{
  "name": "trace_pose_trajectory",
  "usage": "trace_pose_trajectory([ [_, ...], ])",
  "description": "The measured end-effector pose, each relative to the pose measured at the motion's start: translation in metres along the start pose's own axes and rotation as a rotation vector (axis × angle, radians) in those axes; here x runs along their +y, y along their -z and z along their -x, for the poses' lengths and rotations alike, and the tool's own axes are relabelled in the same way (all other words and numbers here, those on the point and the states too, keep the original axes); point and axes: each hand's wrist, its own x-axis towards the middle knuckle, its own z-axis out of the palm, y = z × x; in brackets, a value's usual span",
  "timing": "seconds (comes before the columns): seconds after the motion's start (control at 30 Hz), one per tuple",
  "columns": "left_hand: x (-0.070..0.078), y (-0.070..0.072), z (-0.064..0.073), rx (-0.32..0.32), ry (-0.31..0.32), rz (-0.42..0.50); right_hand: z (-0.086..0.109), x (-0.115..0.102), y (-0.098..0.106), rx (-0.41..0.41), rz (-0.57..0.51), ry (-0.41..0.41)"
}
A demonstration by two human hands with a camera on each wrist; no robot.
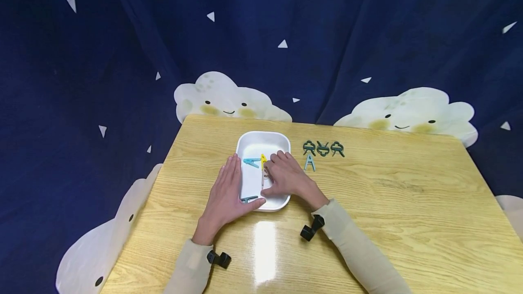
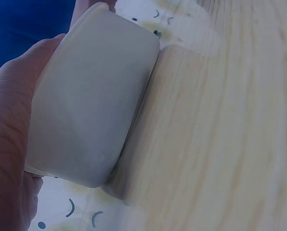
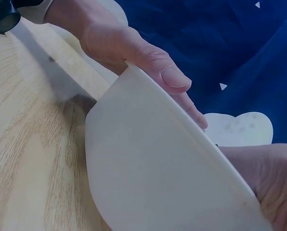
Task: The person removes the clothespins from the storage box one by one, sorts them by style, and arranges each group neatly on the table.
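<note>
Flanking a yellow plastic clip (image 1: 263,158) in a white rounded plastic tray (image 1: 263,142), the left hand (image 1: 227,194) lies straight-fingered along its side at eight o'clock; the right hand (image 1: 284,177) bends at four, grip unclear

Head view: high, set back, facing forward and down across the bench (image 1: 392,208) to the blue curtain (image 1: 253,40). Wrist views, left and right: low, tilted, close, facing the outer wall of the white tray (image 2: 93,96), shared by all three.
</note>
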Motion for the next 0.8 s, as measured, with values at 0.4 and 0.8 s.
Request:
trace_pose_trajectory([
  [0.4, -0.001, -0.001, 0.0, -0.01, 0.006, -0.002, 0.001, 0.001, 0.003, 0.031, -0.099, -0.015],
  [0.8, -0.002, -0.001, -0.001, -0.031, 0.019, -0.016, 0.006, 0.0, 0.018, 0.089, -0.156, -0.062],
])
